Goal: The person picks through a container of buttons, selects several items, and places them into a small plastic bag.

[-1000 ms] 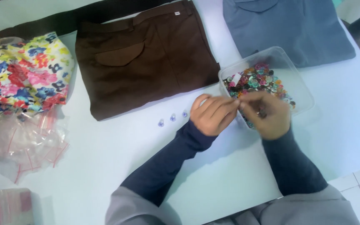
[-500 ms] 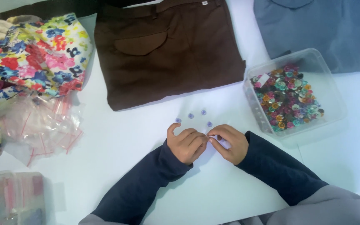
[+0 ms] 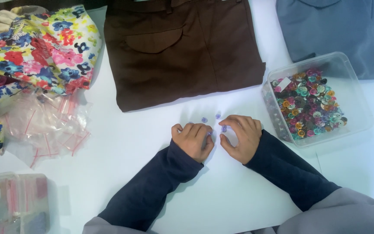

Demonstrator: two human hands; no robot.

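Observation:
My left hand [image 3: 193, 139] rests on the white table [image 3: 130, 147] with its fingers curled under, knuckles up. My right hand [image 3: 241, 136] lies beside it, fingers bent, with the thumb and fingertips around a small purple button [image 3: 224, 128] on the table. Two more purple buttons [image 3: 204, 119] lie just beyond the fingertips, close to the edge of the folded brown trousers [image 3: 182, 47]. To the right stands a clear plastic box [image 3: 358, 108] holding several coloured buttons [image 3: 310, 102]. Both arms wear dark blue sleeves.
A floral cloth [image 3: 31, 47] lies at the far left with a heap of small clear zip bags [image 3: 44, 125] in front of it. A clear box of bags [image 3: 9, 203] sits at the near left. A folded grey-blue garment [image 3: 338, 30] lies behind the button box.
Both hands came away from the button box to the table in front of the trousers and set down beside the purple buttons. The view shifted, with things sliding right.

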